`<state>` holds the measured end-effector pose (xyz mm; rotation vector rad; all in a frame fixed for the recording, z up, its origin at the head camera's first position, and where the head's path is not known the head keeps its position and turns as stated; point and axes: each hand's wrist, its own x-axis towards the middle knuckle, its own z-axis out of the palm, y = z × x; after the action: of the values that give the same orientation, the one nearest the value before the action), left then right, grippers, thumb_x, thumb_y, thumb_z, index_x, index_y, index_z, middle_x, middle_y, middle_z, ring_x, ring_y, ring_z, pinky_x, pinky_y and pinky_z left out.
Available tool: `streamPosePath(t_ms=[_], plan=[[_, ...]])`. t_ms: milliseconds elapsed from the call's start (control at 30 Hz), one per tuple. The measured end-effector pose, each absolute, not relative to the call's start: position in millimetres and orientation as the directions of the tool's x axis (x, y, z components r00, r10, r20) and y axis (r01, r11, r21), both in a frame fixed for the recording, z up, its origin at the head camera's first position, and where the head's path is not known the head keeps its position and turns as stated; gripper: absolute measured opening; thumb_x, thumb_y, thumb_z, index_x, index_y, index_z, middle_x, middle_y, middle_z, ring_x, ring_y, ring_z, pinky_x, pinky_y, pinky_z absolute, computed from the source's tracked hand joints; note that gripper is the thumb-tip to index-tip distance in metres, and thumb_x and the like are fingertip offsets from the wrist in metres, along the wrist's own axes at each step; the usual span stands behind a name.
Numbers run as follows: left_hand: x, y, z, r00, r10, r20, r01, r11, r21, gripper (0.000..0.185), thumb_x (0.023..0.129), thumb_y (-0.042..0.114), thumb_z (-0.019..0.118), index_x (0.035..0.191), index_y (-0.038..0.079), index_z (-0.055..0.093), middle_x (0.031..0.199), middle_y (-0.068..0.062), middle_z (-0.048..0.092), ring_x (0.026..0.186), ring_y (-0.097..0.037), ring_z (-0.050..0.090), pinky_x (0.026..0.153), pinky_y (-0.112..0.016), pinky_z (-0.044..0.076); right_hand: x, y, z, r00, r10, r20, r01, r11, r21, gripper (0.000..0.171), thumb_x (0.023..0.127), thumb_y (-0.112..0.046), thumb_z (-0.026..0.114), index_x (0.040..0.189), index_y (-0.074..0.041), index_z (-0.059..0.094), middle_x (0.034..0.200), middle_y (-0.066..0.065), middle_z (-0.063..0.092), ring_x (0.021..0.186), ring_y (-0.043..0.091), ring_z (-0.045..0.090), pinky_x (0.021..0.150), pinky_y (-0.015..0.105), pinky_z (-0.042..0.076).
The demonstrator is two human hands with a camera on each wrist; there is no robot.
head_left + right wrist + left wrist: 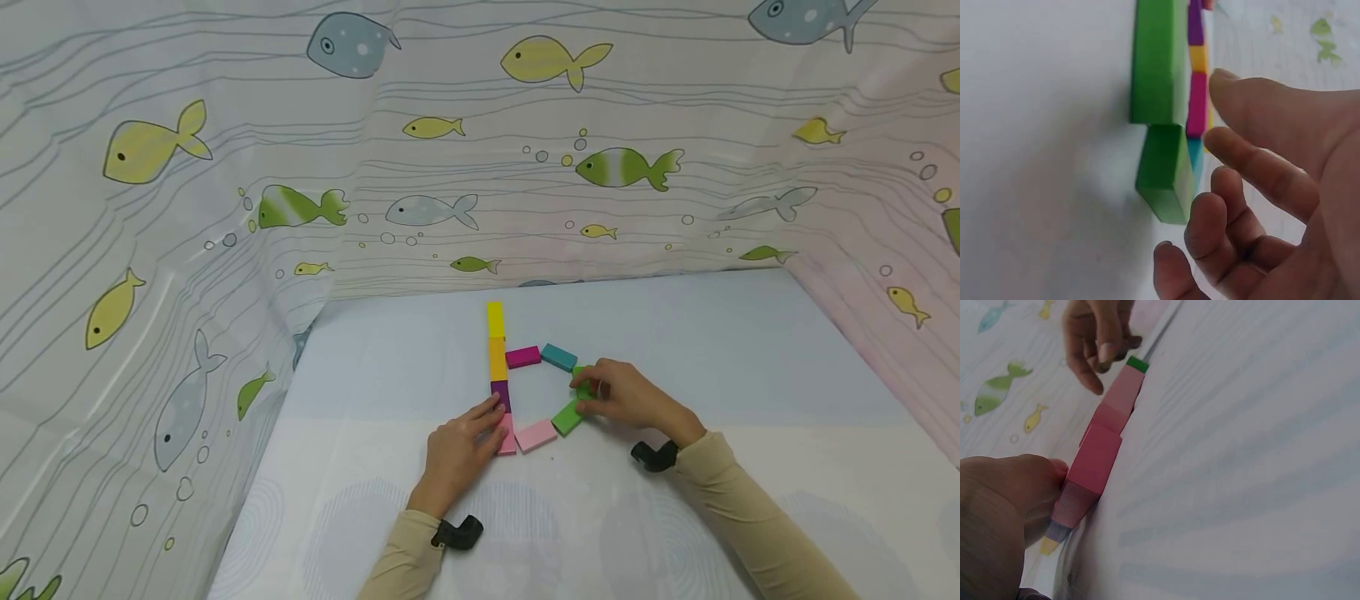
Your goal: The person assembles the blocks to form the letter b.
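The left hand point(459, 450) is laid flat, its straight fingers resting against the pink block point(507, 435) at the foot of a column — purple block point(500, 393), orange block point(497, 359) and yellow block point(495, 319) above. The right hand point(626, 400) is curled loosely, fingertips touching two green blocks point(567, 417) — nothing is gripped. A light pink block point(536, 435), a magenta block point(522, 357) and a teal block point(558, 357) complete the loop on the table point(750, 375).

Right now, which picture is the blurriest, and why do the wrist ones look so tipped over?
Head view: sharp, evenly lit, curtain edges bowed by the wide lens. Left wrist view: dim, left hand blurred up close. Right wrist view: blurriest, right hand and green blocks soft; both wrist cameras sit sideways.
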<state>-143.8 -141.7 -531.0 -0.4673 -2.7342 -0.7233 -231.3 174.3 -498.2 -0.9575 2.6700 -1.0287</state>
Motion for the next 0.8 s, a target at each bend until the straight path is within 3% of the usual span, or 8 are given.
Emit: streamPosePath(t_ms=[233, 467, 667, 800], plan=[[-144, -144, -532, -0.898, 0.249, 0.362, 0.394, 0.820, 0.414, 0.040, 0.095, 0.031, 0.081, 0.132, 0.017, 0.076, 0.141, 0.004, 0.071, 0.098, -0.025, 0.080, 0.043, -0.017, 0.030, -245, 177, -491, -0.835, -0.522, 0.172, -0.502, 0.597, -0.626, 0.033, 0.095, -0.017, 0.081, 0.124, -0.006, 0.074, 0.103, 0.005, 0.071, 0.090, 0.017, 0.066, 0.077, 0.032, 0.055], [-145, -143, -533, -0.912, 0.248, 0.325, 0.379, 0.812, 0.444, 0.039, 0.098, 0.033, 0.078, 0.134, 0.018, 0.075, 0.143, 0.006, 0.069, 0.114, -0.025, 0.076, 0.051, -0.014, 0.039, -267, 155, -487, -0.850, -0.501, 0.163, -0.478, 0.606, -0.636, 0.040, 0.098, -0.021, 0.077, 0.131, -0.001, 0.069, 0.126, 0.019, 0.070, 0.112, 0.036, 0.068, 0.094, 0.056, 0.057], [-142, -142, -531, -0.915, 0.251, 0.315, 0.371, 0.829, 0.418, 0.039, 0.099, 0.035, 0.076, 0.135, 0.019, 0.075, 0.145, 0.007, 0.069, 0.117, -0.025, 0.076, 0.060, -0.019, 0.051, -293, 128, -486, -0.826, -0.559, 0.069, -0.491, 0.654, -0.575, 0.048, 0.097, -0.028, 0.079, 0.137, -0.004, 0.069, 0.133, 0.018, 0.069, 0.121, 0.038, 0.064, 0.103, 0.058, 0.054], [-141, -146, -529, -0.915, 0.250, 0.317, 0.368, 0.840, 0.398, 0.039, 0.099, 0.036, 0.075, 0.135, 0.020, 0.075, 0.145, 0.007, 0.068, 0.115, -0.025, 0.076, 0.060, -0.019, 0.051, -305, 113, -487, -0.798, -0.602, 0.008, -0.502, 0.659, -0.560, 0.050, 0.096, -0.029, 0.080, 0.139, -0.006, 0.068, 0.133, 0.016, 0.070, 0.121, 0.036, 0.063, 0.107, 0.056, 0.053]])
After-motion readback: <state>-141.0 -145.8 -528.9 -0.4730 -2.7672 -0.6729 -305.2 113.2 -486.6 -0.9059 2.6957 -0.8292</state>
